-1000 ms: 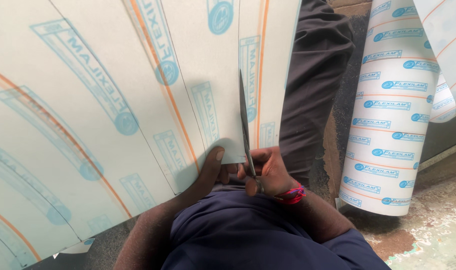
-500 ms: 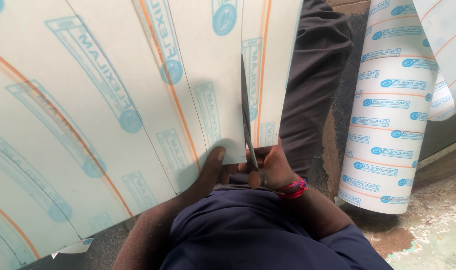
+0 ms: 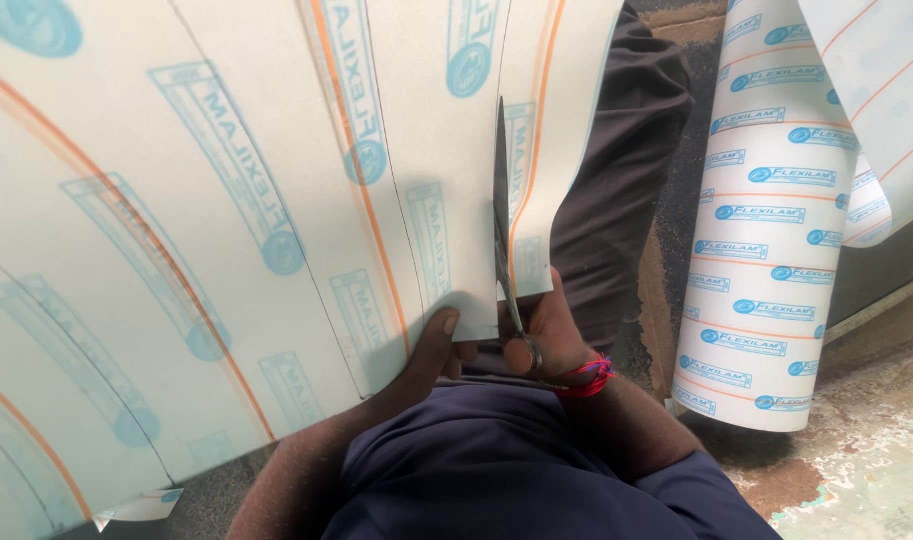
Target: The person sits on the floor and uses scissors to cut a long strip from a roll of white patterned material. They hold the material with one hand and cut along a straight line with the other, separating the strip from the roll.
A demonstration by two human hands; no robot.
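A broad white sheet (image 3: 226, 200), printed with pale blue marks and thin orange lines, fills most of the view and curves away over the person's lap. To the right a roll (image 3: 766, 240) of the same printed stuff stands on the worn floor (image 3: 876, 440), and beside it another piece hangs in from the top right corner. Dark trousers (image 3: 616, 180) show between the sheet's right edge and the roll.

The scissors (image 3: 500, 230) are well into the sheet's near edge, blades pointing away, running just left of an orange line and parting off a narrow strip (image 3: 556, 120) along the right edge. The right hand (image 3: 551, 335), a red thread at its wrist, is closed around the scissor handles. The left hand (image 3: 436, 350) pinches the near edge just left of the cut, thumb on top.

To my eye the cut goes cleanest with the sheet kept taut beside the blades, long strokes rather than snips, and the blades held parallel to that orange line.
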